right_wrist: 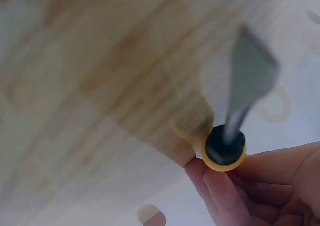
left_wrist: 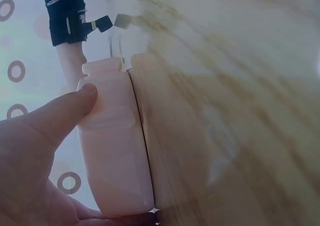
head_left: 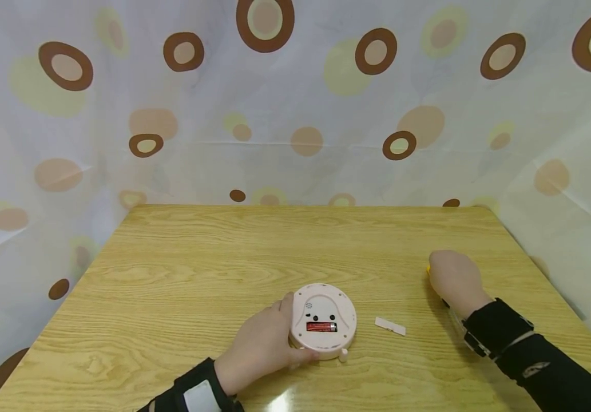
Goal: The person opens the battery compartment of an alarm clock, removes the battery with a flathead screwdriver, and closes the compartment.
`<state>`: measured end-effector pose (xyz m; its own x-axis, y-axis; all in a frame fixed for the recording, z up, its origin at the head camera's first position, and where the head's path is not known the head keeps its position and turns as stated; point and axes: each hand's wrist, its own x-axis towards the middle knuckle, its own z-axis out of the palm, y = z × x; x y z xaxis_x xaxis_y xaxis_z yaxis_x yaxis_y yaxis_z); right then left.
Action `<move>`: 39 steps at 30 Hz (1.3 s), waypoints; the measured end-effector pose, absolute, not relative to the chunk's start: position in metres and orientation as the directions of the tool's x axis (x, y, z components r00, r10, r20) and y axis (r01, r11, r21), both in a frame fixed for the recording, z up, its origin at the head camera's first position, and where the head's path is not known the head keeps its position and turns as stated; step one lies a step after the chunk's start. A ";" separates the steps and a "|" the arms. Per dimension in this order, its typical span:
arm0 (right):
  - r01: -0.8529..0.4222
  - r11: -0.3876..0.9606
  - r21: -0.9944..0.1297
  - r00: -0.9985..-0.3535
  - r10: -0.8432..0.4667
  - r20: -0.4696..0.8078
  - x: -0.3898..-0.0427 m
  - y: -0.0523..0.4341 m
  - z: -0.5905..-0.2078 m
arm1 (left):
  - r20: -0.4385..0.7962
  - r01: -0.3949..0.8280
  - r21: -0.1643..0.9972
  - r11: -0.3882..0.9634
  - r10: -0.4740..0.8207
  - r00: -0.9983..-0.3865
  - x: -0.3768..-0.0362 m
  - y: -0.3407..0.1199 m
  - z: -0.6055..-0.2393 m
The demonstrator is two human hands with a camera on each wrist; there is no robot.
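Note:
A round pale pink clock (head_left: 323,321) lies face down on the wooden table (head_left: 213,257), its open back showing a red battery (head_left: 321,327). My left hand (head_left: 274,339) grips the clock's left rim; in the left wrist view the thumb (left_wrist: 62,111) presses the clock's edge (left_wrist: 115,151). A small white battery cover (head_left: 390,326) lies just right of the clock. Further right, my right hand (head_left: 453,276) holds a screwdriver (right_wrist: 225,148) with a yellow and black handle and a grey flat blade (right_wrist: 252,76), fingers (right_wrist: 250,186) curled round the handle. Only a yellow tip (head_left: 428,269) shows in the head view.
A dotted curtain (head_left: 295,114) closes off the back and both sides of the table. Bare wood stretches behind the clock and to its left. The table's right edge runs close past my right forearm (head_left: 532,355).

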<state>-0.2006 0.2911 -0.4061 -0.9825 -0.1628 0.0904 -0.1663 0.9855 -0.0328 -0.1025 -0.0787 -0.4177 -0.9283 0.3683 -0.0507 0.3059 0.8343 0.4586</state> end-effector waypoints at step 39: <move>-0.241 0.970 -0.026 -0.959 -0.234 0.163 -0.194 0.283 -0.390 | -0.054 0.302 0.472 0.828 0.369 -0.928 -0.102 -0.079 -0.417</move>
